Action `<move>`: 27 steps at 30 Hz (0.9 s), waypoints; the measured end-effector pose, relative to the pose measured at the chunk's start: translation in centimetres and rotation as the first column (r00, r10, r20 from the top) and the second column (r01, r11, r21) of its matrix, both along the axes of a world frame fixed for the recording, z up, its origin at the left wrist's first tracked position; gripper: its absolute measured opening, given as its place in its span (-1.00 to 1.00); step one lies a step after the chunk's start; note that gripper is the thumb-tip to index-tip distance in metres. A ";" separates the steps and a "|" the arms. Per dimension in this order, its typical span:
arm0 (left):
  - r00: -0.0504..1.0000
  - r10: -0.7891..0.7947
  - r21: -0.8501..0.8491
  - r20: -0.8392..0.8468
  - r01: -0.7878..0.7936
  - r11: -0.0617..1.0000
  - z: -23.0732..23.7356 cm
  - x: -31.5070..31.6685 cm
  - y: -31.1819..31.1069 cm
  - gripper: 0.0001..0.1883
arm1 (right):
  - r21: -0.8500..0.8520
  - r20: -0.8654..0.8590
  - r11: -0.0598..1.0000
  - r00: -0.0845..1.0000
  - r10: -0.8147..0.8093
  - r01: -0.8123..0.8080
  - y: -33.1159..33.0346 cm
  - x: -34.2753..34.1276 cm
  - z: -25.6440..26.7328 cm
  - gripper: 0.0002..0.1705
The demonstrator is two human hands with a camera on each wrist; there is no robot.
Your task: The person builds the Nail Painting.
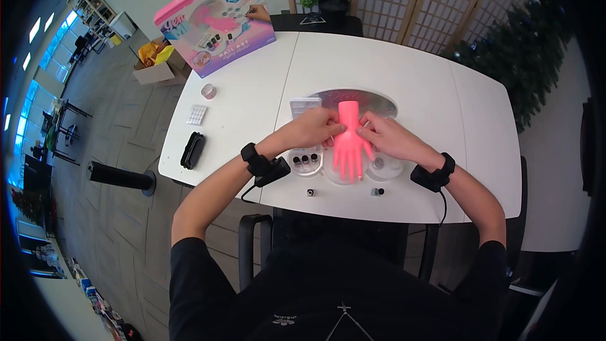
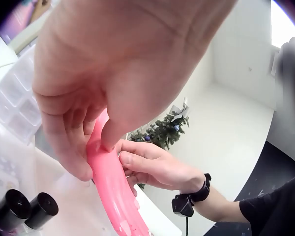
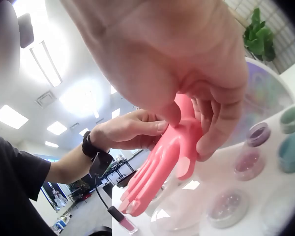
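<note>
A pink toy hand [image 1: 349,142] is held over a white tray base, its fingers pointing toward the person. My left hand [image 1: 314,127] grips one side of it near the wrist, thumb on top and fingers along the edge. On the opposite side my right hand [image 1: 392,138] pinches it between thumb and fingers, beside the toy thumb. In the right wrist view the pink toy hand [image 3: 162,152] tilts over a clear round dish [image 3: 174,211]. Black-capped nail polish bottles [image 1: 305,160] stand in the tray left of it.
Behind the toy hand stands an oval mirror-like panel [image 1: 379,102]. Small round pots [image 3: 248,164] sit at the right. Two loose polish bottles, one on the left [image 1: 310,192], lie near the front edge. A black case [image 1: 192,150] and a large box [image 1: 218,22] occupy the table's left.
</note>
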State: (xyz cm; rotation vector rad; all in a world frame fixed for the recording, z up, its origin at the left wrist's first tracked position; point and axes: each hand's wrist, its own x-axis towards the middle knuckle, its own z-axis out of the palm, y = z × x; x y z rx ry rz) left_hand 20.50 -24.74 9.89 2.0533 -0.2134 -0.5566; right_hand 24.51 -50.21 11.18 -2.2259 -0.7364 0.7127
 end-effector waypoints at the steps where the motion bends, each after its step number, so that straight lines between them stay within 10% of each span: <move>1: 1.000 0.004 -0.018 -0.002 -0.004 1.000 -0.9 0.3 0.0 -0.65 | 0.002 0.047 1.000 0.999 0.016 -0.016 0.0 0.3 -0.5 -0.53; 17: 1.000 0.004 0.229 0.031 -0.011 0.973 -0.6 -0.2 -1.3 -0.59 | -0.187 0.229 0.972 0.956 0.185 -0.144 1.4 1.5 -0.4 -0.53; 20: 0.964 -0.033 0.303 0.264 -0.050 0.952 -0.8 -1.1 -1.1 -0.60 | -0.199 0.277 0.970 0.941 0.195 -0.142 1.4 1.1 0.1 -0.54; 27: 0.767 0.424 0.122 0.481 -0.538 0.834 3.1 -8.2 7.8 -0.66 | 0.021 0.257 0.996 0.962 -0.089 0.087 -1.0 -1.3 2.7 -0.68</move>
